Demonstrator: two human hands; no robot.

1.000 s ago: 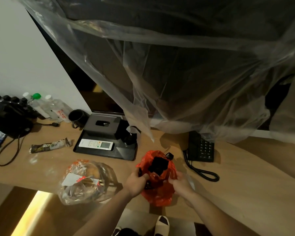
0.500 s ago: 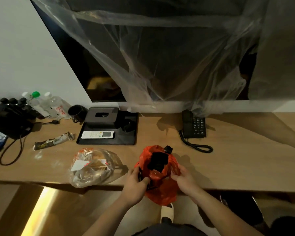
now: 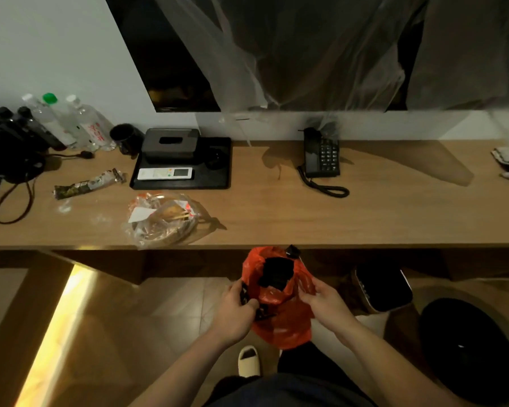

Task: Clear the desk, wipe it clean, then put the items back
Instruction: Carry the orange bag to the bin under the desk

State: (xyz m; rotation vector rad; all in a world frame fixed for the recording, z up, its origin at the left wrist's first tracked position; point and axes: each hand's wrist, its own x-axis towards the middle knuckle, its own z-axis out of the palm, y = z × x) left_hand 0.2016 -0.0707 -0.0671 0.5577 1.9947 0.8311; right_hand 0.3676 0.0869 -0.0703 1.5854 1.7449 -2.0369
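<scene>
Both hands (image 3: 235, 314) (image 3: 325, 301) pulled the red bag (image 3: 279, 306) off the desk (image 3: 276, 212), nearer, each still gripping its side.

On the desk (image 3: 276, 218), the tray (image 3: 218, 183) lies left of the telephone (image 3: 321, 154).

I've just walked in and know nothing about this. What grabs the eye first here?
The bright orange plastic bag with something black inside stands out, held by the left hand and right hand in front of and below the long wooden desk. On the desk, a crumpled clear plastic bag lies near the front edge, with a black corded telephone against the wall.
</scene>
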